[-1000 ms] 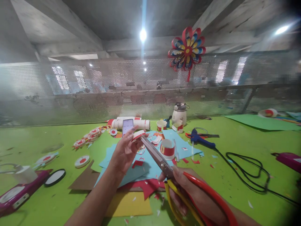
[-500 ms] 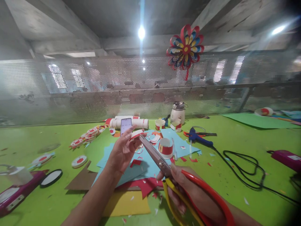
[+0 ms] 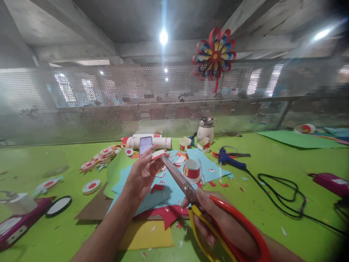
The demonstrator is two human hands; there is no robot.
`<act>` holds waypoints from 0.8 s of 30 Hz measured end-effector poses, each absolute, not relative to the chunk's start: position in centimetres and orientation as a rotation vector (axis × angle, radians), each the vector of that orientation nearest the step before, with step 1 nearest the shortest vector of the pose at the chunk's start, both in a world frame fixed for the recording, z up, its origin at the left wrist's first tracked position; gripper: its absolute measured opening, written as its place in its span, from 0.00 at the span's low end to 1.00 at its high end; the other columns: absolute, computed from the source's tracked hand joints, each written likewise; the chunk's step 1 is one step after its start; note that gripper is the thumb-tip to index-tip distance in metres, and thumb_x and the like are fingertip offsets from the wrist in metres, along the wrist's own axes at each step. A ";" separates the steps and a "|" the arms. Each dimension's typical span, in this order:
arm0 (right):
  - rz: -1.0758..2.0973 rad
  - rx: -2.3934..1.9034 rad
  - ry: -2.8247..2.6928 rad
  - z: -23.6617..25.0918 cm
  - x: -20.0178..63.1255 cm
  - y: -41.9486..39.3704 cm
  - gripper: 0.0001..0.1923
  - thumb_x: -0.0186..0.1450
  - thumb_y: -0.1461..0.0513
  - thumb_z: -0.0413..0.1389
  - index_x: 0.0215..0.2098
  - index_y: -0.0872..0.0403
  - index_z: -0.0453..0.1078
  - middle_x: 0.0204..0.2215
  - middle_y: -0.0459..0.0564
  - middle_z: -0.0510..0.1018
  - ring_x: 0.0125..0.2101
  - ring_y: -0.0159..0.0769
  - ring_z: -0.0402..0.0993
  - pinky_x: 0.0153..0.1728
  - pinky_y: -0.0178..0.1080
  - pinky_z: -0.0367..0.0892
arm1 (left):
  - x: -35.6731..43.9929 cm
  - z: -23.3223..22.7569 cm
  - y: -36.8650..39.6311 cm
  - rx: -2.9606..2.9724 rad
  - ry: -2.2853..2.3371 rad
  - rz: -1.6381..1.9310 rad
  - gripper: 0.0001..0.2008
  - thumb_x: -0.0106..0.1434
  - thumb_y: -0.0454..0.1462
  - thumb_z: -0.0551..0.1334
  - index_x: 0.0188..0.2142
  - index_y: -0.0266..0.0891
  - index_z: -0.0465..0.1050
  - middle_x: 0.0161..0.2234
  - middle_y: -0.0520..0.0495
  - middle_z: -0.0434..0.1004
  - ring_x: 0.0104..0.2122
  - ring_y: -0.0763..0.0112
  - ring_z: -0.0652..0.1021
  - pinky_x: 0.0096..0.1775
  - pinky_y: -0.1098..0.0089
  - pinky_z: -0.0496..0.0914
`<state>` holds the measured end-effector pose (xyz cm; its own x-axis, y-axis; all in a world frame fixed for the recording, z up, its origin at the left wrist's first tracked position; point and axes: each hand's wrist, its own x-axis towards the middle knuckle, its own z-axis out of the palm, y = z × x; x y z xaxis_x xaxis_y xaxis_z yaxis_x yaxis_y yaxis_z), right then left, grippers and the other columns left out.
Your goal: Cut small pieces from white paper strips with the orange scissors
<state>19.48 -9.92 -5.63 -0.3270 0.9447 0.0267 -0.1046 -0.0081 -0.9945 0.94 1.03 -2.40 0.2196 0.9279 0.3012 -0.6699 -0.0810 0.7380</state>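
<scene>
Left hand [image 3: 141,176] pinches paper strip [image 3: 158,155] at scissors [image 3: 180,180] tip.

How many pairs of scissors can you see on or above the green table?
2. One pair of scissors, with red and yellow handles, is in the right hand, blades at the paper strip. A second pair lies flat behind the blue glue gun. Others may be hidden.

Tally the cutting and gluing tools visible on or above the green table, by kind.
Scissors: 2, one in the right hand at, one lying at
Glue gun: 1
Total: 3
</scene>
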 end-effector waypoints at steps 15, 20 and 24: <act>1.362 -0.894 -1.458 -5.8 19.6 -9.9 0.26 0.70 0.49 0.42 0.21 0.56 0.61 0.14 0.41 0.63 0.14 0.23 0.57 0.16 0.29 0.55 | 1.0 -2.4 1.3 0.954 0.364 1.390 0.23 0.58 0.34 0.59 0.54 0.32 0.65 0.38 0.38 0.80 0.41 0.62 0.79 0.47 0.66 0.69; 1.304 -0.888 -1.504 -6.2 19.8 -9.8 0.27 0.71 0.50 0.41 0.20 0.56 0.61 0.14 0.42 0.64 0.15 0.25 0.60 0.19 0.31 0.57 | 0.9 -2.5 1.4 0.950 0.339 1.390 0.22 0.58 0.34 0.59 0.53 0.32 0.66 0.37 0.39 0.80 0.40 0.62 0.79 0.48 0.64 0.68; 1.353 -0.861 -1.503 -5.6 19.7 -9.8 0.26 0.69 0.48 0.43 0.23 0.56 0.64 0.15 0.42 0.65 0.16 0.25 0.61 0.19 0.32 0.58 | 1.0 -2.5 1.4 0.926 0.326 1.387 0.21 0.58 0.34 0.59 0.52 0.33 0.67 0.36 0.40 0.80 0.40 0.62 0.79 0.47 0.64 0.69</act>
<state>19.75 -9.76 -5.59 -0.3436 0.9235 0.1708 -0.0730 0.1551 -0.9852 0.95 1.44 -2.52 0.2071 0.9274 0.3116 -0.6918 -0.0864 0.7169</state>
